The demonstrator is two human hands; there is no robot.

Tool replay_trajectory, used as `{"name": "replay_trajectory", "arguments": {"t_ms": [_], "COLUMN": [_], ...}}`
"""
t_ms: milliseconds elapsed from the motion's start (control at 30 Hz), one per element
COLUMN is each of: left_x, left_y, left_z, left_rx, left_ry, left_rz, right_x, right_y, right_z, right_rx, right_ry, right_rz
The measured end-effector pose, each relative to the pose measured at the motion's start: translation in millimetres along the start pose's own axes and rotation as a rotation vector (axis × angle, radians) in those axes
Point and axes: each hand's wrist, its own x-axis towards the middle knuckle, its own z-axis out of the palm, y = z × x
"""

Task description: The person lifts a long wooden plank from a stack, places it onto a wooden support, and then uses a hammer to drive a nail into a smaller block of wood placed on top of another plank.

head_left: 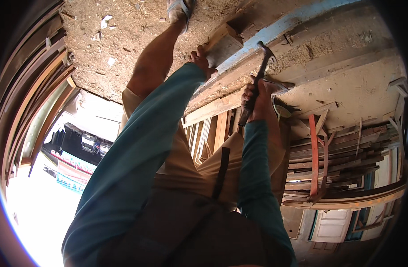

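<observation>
My right hand [256, 101] is closed around the dark handle of a claw hammer [261, 69]. The hammer stands raised in front of me, its metal head at the far end. Farther left, my left hand [199, 60] grips the side of a thick wooden block [223, 44], fingers bent over its edge. That block rests beside a long timber with a pale blue painted face [279, 29]. My right foot [279, 86] is partly hidden behind the right hand, close to the long timbers.
Sawdust and wood chips cover the ground [110, 49]. My left foot [179, 11] stands at the top, in a sandal. Stacked boards [337, 164] lie at the right, with a red-brown upright piece [313, 151] before them. More planks [39, 98] line the left side.
</observation>
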Motion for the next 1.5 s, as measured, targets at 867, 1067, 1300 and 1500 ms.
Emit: {"name": "replay_trajectory", "arguments": {"t_ms": [867,1067,1300,1500], "left_x": [7.1,4.8,6.7,1.5], "left_y": [-7.6,-7.8,-9.1,-3.8], "left_z": [-0.5,0.2,3.9,2.6], "left_rx": [0.072,0.074,0.073,0.075], "left_ry": [0.095,0.061,0.141,0.136], "left_rz": [0.094,0.055,0.095,0.077], "right_x": [10.4,10.1,15.2,20.5], "right_y": [28.3,21.0,17.7,10.9], "right_z": [-12.8,-32.7,-23.0,-35.6], "right_rx": [0.450,0.393,0.367,0.340], "right_ry": [-0.097,-0.143,-0.190,-0.120], "right_rz": [0.081,0.106,0.177,0.075]}}
